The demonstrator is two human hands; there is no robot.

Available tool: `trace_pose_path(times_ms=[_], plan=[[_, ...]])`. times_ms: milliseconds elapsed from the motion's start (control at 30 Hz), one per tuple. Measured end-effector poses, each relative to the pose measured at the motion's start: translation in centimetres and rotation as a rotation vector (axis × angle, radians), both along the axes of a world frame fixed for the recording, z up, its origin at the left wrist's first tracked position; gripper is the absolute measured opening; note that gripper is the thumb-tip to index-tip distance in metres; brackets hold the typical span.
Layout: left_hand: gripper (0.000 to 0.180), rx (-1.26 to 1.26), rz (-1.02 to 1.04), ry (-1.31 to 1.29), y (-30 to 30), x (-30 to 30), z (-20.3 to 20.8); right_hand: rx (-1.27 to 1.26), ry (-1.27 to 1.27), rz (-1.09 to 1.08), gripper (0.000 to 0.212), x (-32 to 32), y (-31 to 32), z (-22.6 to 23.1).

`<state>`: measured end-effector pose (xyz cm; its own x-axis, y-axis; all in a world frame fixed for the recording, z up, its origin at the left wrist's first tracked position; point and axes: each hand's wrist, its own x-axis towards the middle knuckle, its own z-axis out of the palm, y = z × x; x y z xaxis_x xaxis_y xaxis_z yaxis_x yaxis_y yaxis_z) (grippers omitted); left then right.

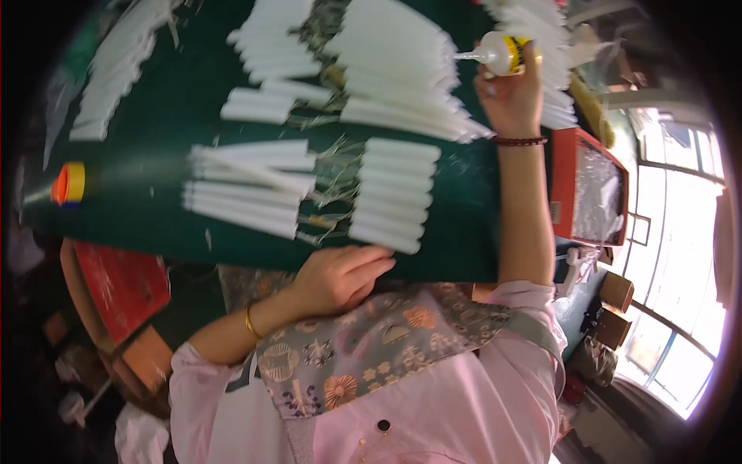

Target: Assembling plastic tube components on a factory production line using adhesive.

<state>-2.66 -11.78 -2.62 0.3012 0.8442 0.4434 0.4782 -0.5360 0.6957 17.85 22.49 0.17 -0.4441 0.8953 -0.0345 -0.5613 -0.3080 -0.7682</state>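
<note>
Head view: at one o'clock a white-and-yellow bottle [498, 54] was gripped by the right hand [510, 94], its nozzle aimed toward nine o'clock, near the ends of stacked white sticks [394, 58] at twelve. The left hand [338, 278] was rested at seven, beside a nearer row of sticks [394, 193]; whether anything was held could not be told. The hands were set well apart. Dispensing was judged the likely step; a steadily guided nozzle seemed called for next.

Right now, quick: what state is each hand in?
Left hand: loosely open, nothing visibly held, beside the white tubes.
Right hand: closed around the white nozzle bottle.
</note>
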Motion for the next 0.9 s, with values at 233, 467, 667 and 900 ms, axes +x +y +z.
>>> trace_pose_path(times_ms=[233, 467, 667, 900], plan=[[0.035, -0.047, -0.035, 0.035, 0.1, -0.2, 0.6, -0.592, 0.701, 0.006, 0.051, 0.1, 4.9, -1.2], [0.036, -0.131, -0.001, 0.021, -0.1, -0.3, 0.3, -0.86, 1.011, -0.187, 0.036, -5.8, 4.7, -0.1], [0.037, -0.141, -0.033, -0.011, 0.0, -0.3, 0.1, -0.794, 1.093, -0.323, 0.045, -5.1, 6.9, -1.3], [0.035, -0.162, -0.075, -0.055, -0.1, -0.9, -0.2, -0.204, 0.255, 0.23, 0.036, 1.0, -4.5, 4.0]])
